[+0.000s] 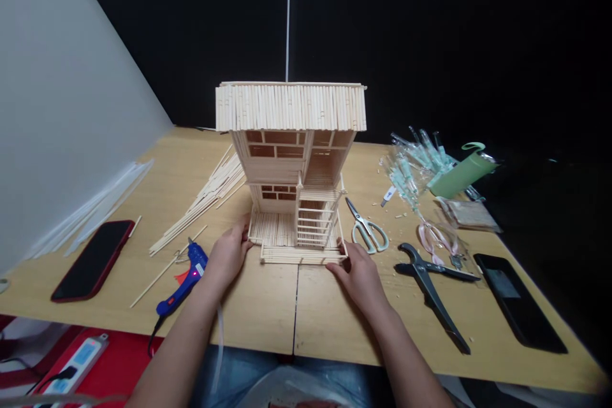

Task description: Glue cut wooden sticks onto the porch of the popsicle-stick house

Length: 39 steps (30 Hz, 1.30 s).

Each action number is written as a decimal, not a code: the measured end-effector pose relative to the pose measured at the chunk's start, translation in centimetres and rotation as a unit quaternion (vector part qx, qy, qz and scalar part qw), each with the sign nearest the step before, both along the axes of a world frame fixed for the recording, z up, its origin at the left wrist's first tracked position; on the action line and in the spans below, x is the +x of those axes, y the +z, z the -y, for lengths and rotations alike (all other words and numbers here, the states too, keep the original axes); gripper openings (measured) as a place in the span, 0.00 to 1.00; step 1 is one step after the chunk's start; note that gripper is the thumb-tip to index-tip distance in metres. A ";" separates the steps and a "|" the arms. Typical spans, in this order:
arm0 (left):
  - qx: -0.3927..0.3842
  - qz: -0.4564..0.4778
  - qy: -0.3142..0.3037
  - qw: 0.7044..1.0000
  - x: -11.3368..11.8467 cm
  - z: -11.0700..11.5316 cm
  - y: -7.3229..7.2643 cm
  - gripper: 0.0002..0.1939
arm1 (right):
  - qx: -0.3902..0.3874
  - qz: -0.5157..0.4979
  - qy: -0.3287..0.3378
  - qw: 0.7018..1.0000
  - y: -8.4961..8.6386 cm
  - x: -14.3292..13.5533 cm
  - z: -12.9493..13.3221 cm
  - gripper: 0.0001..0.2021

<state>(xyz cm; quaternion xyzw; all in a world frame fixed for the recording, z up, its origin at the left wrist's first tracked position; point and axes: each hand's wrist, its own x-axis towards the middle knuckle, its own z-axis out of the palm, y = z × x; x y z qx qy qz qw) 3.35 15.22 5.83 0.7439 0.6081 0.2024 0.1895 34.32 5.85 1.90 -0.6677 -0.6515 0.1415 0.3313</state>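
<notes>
A two-storey model house (280, 166) of thin wooden sticks stands upright on the table, with a slatted roof, window frames, a staircase and a railed front deck. My left hand (228, 252) is closed on the left front corner of its base. At the right front corner, my right hand (358, 271) grips the base, thumb in front and the other fingers partly hidden at the side. A blue glue gun (189, 277) with a lit red light lies beside my left forearm. Beyond my right hand lie scissors (368, 229) with pale handles.
Loose wooden sticks (196, 210) and white strips (102, 204) lie to the left, near a red-edged phone (95, 261). On the right are dark cutters (430, 290), pink-handled pliers (436, 242), a black phone (521, 303), a green pouch (463, 175) and plastic-wrapped items (415, 159). A power strip (79, 363) sits below.
</notes>
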 end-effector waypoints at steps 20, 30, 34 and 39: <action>0.185 0.032 0.008 0.982 0.3 7.0 -0.6 0.32 | -0.012 0.129 -0.113 0.985 2.1 5.1 -0.5 0.16; 0.151 0.119 -0.082 0.978 3.2 14.5 -0.8 0.16 | -0.039 0.155 -0.183 0.970 2.8 4.9 1.5 0.15; 0.125 0.137 -0.101 0.977 3.6 15.3 -1.3 0.14 | 0.012 0.137 -0.073 0.988 3.2 0.4 4.3 0.13; 0.124 0.147 -0.129 0.973 4.1 15.2 -0.9 0.13 | 0.028 0.129 0.225 0.966 1.3 -5.7 5.7 0.21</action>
